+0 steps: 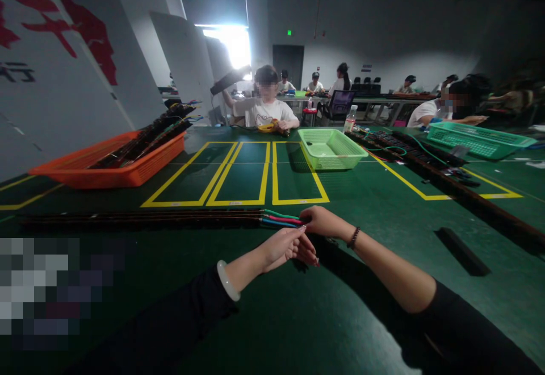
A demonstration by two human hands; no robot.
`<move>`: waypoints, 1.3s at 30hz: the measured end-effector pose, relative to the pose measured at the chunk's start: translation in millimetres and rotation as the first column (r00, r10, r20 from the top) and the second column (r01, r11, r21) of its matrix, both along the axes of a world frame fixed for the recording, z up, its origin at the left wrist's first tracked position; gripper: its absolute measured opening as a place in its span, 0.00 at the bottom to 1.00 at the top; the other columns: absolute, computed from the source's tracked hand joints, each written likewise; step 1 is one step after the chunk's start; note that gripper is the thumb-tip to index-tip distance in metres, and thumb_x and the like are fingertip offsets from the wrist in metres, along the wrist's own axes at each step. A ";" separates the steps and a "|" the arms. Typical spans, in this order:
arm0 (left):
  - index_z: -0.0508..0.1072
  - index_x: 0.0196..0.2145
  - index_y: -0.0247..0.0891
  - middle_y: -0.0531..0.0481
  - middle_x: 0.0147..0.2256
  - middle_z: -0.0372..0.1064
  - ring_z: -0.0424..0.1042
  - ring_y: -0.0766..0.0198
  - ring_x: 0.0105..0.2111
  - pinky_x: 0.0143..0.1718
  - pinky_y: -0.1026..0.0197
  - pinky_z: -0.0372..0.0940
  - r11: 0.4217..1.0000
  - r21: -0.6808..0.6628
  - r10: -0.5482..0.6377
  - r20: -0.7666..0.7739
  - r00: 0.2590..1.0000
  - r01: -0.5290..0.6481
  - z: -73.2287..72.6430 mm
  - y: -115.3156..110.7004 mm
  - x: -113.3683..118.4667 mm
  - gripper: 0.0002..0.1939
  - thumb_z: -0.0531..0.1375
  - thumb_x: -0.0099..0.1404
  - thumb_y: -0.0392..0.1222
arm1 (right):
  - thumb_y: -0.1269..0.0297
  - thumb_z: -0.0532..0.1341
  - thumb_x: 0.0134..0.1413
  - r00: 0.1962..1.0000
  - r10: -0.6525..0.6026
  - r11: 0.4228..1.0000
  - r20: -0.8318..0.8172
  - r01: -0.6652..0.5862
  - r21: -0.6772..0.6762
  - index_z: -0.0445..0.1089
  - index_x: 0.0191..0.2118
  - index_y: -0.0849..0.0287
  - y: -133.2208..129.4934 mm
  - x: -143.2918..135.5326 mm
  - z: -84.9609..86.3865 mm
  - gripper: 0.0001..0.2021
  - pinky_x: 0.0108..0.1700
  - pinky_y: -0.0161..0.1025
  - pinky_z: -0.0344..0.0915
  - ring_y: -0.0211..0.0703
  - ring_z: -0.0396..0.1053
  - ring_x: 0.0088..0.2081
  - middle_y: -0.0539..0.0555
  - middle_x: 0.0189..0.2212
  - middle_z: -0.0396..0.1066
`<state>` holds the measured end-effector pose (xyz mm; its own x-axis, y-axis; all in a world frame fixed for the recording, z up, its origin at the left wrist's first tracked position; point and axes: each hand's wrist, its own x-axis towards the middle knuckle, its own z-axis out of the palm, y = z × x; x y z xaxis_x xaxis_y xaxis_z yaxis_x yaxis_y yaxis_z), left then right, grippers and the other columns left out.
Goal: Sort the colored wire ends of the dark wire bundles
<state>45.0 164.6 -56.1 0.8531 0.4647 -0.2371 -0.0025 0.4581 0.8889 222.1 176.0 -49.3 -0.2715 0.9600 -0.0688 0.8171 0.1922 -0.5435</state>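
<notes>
Green tabletop [276, 329] fills the near part of the head view, with a pale wall [383, 40] far behind it. On the panel [38, 108] at far left are large red characters [96, 40], cut off by the edge; below them a dark "行" [21, 73] can be read. Small labels [235, 203] on the yellow tape frames [269, 173] are too small to read, as is the label on the bottle [350, 120].

Left on the table, an orange basket [128, 177] holds dark strips with coloured wire ends poking over its far right side. Farther off, right of centre, a light green basket [338, 163] has one small dark piece in it. A teal basket [477, 139] sits at far right, its contents hard to make out.

Nearer, a long dark bundle [149, 219] lies crosswise at left; green, red and blue wires [281, 219] leave its right end. The right hand [323, 220] pinches them near their right ends. The left hand [283, 247] is just nearer, below the blue wire, fingers partly bent; whether it grips anything cannot be told.
</notes>
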 end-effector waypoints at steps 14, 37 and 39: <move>0.73 0.34 0.27 0.35 0.33 0.73 0.74 0.55 0.36 0.46 0.51 0.62 0.994 -0.112 -0.005 0.047 0.999 0.010 -8.2 5.8 1.0 0.23 0.50 0.65 0.52 | 0.60 0.58 0.49 0.985 -0.041 0.986 -0.170 0.012 -0.166 0.70 0.29 0.65 0.0 3.3 1.9 0.11 0.24 0.31 0.50 0.31 0.54 0.22 0.46 0.20 0.62; 0.71 0.33 0.30 0.41 0.34 0.73 0.72 0.58 0.40 0.52 0.52 0.60 0.850 -0.501 0.265 0.136 0.955 -0.165 -19.6 12.4 5.1 0.16 0.52 0.66 0.47 | 0.68 0.54 0.58 0.797 -0.064 0.960 0.601 -0.116 0.257 0.73 0.30 0.63 -31.6 -36.1 28.9 0.12 0.35 0.37 0.61 0.46 0.71 0.32 0.60 0.30 0.73; 0.71 0.33 0.31 0.41 0.35 0.73 0.72 0.58 0.40 0.52 0.52 0.59 0.847 -0.500 0.278 0.132 0.951 -0.178 -21.2 13.1 5.6 0.15 0.54 0.65 0.46 | 0.71 0.54 0.56 0.800 -0.064 0.956 0.597 -0.122 0.267 0.73 0.30 0.63 -33.4 -37.6 28.8 0.10 0.35 0.37 0.62 0.46 0.71 0.32 0.59 0.30 0.72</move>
<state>50.6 177.6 -77.4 0.7882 0.5237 -0.3231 -0.3070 0.7898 0.5310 184.5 142.6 -20.5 -0.2939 0.9549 0.0421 0.9495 0.2866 0.1274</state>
